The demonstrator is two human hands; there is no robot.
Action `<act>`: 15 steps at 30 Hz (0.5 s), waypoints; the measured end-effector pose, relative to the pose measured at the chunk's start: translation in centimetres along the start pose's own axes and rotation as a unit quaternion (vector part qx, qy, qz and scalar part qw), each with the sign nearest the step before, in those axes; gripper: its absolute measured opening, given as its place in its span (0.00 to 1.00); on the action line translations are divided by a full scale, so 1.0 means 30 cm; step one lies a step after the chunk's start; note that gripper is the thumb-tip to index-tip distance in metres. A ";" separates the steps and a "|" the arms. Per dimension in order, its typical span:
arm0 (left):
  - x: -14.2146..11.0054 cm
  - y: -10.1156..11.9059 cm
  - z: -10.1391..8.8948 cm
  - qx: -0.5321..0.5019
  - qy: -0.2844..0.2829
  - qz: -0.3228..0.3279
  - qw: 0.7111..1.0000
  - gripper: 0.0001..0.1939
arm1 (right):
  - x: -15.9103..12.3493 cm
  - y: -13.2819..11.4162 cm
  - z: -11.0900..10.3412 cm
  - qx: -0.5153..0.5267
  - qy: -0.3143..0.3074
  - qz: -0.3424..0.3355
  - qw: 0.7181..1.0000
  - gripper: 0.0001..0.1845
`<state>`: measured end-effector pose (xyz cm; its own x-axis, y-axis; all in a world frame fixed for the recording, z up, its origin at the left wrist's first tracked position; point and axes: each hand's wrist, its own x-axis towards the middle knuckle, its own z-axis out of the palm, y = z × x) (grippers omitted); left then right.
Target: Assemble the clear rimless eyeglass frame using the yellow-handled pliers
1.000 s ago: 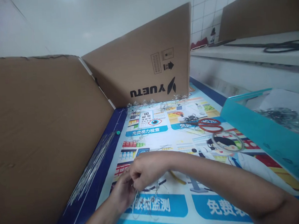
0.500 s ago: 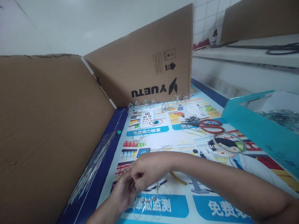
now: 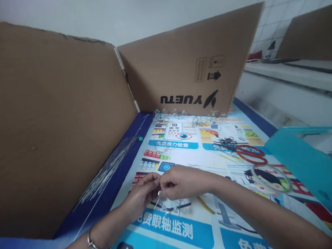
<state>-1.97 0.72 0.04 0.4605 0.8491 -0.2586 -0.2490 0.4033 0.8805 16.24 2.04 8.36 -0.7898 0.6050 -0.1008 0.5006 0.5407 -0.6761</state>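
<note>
My left hand (image 3: 145, 193) and my right hand (image 3: 175, 182) meet low in the middle of the view. Both are closed, fingertips together, on a thin wire piece with a shiny bead (image 3: 160, 193) showing between them. Fine wire loops (image 3: 171, 209) hang below, blurred against the printed sheet. The exact grip of each finger is hidden by the right hand. To the left lies a loose bundle of straight wires (image 3: 109, 171). Beyond the hands, a small group of clear wire-and-bead pieces (image 3: 160, 151) rests on the sheet.
Cardboard panels (image 3: 58, 118) stand at left and back, with wire pieces (image 3: 176, 112) along the back one's foot. At right are red-handled scissors (image 3: 251, 154), dark wire bits (image 3: 228, 141), a clear coil (image 3: 286, 181) and a teal box (image 3: 299, 159).
The view has turned left, so the panels and scissors appear farther right. Both hands stay together on the wire piece; a shiny bead now shows between the fingers, and the left wrist's bracelet is fully visible.
</note>
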 end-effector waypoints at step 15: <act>-0.033 0.029 -0.034 0.151 -0.001 0.149 0.977 0.21 | 0.040 0.052 0.040 0.006 0.100 0.066 0.993 0.06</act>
<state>-3.51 0.59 0.65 0.4078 0.9127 0.0269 -0.1099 0.0198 0.9937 15.65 2.91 6.32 -0.6310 0.7745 -0.0441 0.5904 0.4426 -0.6749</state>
